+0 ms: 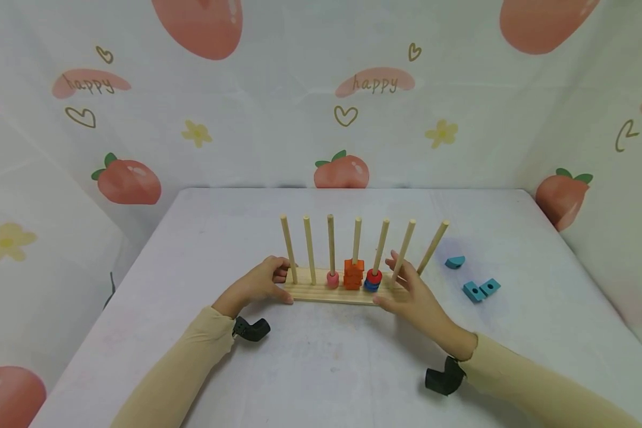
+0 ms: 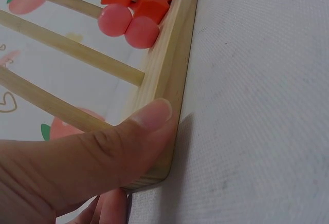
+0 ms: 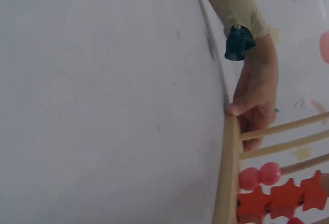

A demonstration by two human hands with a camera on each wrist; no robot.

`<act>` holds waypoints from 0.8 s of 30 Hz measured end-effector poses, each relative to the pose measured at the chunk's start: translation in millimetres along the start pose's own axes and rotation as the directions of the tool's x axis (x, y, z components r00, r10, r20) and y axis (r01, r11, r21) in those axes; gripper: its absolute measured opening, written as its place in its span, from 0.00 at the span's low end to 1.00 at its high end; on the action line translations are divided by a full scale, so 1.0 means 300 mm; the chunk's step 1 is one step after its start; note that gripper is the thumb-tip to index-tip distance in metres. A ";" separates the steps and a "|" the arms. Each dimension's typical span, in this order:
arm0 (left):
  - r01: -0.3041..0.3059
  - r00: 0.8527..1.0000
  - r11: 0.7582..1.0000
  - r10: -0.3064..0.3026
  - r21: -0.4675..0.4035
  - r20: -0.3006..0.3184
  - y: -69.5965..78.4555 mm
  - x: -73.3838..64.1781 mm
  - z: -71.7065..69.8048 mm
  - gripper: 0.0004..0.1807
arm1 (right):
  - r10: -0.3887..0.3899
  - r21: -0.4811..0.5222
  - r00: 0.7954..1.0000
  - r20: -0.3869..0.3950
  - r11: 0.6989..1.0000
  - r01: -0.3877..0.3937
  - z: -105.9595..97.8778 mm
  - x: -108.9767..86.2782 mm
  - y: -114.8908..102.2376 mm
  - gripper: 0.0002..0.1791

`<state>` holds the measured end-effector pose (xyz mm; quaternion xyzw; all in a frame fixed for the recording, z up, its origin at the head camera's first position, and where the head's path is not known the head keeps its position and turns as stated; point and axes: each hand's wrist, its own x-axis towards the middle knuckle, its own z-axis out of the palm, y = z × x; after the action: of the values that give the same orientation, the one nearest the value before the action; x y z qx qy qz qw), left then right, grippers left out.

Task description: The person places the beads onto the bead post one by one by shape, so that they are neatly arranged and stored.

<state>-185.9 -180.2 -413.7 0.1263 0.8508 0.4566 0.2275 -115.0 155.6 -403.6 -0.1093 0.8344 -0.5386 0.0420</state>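
A wooden peg stand (image 1: 315, 295) with several upright pegs stands mid-table. My left hand (image 1: 260, 280) grips its left end, with the thumb (image 2: 149, 118) on the front edge and other fingers partly hidden behind it. Over the right part of the stand is my right hand (image 1: 414, 303), fingers spread around the pegs there and thumb beside the front edge; whether it touches the wood is unclear. Pink beads (image 2: 142, 32) sit on the third peg from the left. Orange star pieces (image 1: 353, 276) are stacked on the fourth, and red and blue pieces (image 1: 373, 280) on the fifth.
Right of the stand lie a teal half-round piece (image 1: 455, 262) and two teal blocks with holes, one block (image 1: 473, 292) nearer than the other block (image 1: 490, 286). A patterned cloth backdrop (image 1: 278, 131) rises behind the white table (image 1: 321, 368).
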 end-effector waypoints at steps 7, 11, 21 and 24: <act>-0.005 1.000 1.000 0.005 -0.010 0.005 0.007 -0.004 -0.001 0.43 | -0.006 -0.119 0.997 0.082 0.993 0.016 -0.072 -0.077 -0.063 0.52; -0.001 1.000 1.000 0.001 -0.010 -0.004 0.009 -0.003 0.001 0.43 | -0.012 -0.182 0.990 0.142 0.983 0.038 -0.125 -0.120 -0.100 0.49; 0.006 1.000 1.000 -0.006 -0.003 -0.009 0.005 0.001 0.001 0.43 | -0.102 -0.319 0.991 0.086 0.940 0.125 -0.281 -0.158 -0.139 0.23; 0.005 1.000 1.000 -0.005 -0.001 -0.005 0.003 0.001 0.000 0.43 | -0.188 -0.297 0.982 0.020 0.937 0.186 -0.328 -0.152 -0.126 0.18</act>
<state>-186.1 -179.5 -412.9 0.1228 0.8515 0.4567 0.2264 -84.0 238.5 -330.6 -0.1907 0.8919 -0.4089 -0.0299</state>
